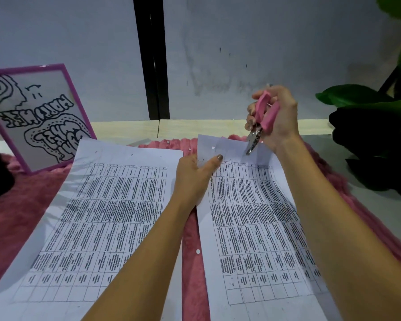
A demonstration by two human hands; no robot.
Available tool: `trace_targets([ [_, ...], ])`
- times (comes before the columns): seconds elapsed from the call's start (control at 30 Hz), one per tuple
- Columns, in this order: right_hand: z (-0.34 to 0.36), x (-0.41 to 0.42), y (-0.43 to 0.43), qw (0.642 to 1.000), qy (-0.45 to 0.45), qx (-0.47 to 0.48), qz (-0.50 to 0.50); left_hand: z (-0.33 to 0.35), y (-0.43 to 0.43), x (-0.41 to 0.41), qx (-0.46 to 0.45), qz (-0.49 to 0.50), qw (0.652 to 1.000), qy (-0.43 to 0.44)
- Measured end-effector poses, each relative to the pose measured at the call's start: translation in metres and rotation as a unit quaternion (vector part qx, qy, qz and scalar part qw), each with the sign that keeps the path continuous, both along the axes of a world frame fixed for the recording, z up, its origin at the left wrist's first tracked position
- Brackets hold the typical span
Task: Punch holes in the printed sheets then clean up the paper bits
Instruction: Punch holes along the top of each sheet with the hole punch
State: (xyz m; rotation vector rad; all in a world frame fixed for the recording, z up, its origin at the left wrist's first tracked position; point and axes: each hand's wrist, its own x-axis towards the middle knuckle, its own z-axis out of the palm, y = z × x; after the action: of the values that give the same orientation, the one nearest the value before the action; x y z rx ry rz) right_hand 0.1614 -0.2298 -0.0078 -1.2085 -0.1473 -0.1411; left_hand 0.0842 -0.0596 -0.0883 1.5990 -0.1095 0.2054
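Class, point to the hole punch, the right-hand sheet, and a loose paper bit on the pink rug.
hole punch (pixel 272 118), head view, on its pink handle.
right-hand sheet (pixel 252 228), head view, on its printed table.
paper bit (pixel 198 251), head view, on its middle.

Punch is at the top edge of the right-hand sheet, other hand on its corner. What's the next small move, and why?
Probably squeeze the punch now. The right hand grips its pink handles with the metal nose at the top margin of the right sheet, and the left hand pinches that sheet's corner to steady it. Whether the nose straddles the edge is hard to tell, so seat it first.
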Motion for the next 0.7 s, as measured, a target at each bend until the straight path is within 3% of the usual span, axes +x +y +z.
trace_targets([
  [0.47, 0.004, -0.009, 0.005, 0.993, -0.087, -0.044, 0.071, -0.005, 0.002, -0.001, -0.02, 0.008, 1.0, -0.015],
  [0.7, 0.005, -0.01, -0.008, 0.997, -0.022, 0.06, 0.045, -0.004, 0.001, 0.0, -0.011, 0.015, 0.999, -0.041],
])
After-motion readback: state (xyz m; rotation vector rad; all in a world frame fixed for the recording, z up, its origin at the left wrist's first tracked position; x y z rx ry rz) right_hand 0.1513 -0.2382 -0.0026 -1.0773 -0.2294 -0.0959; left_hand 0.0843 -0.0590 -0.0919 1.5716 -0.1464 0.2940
